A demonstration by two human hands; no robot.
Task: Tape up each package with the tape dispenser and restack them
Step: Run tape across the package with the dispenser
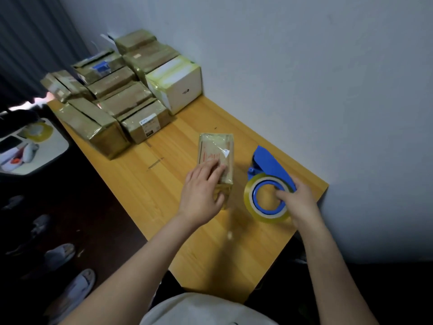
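Package near end hidden under left hand.

Dim, soft indoor light; murky floor at left, wide-angle warp at edges, slight blur overall.

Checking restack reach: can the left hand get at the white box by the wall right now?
Probably yes: only bare table lies between the left hand and the white box. But the hand holds the small package and must release it first.
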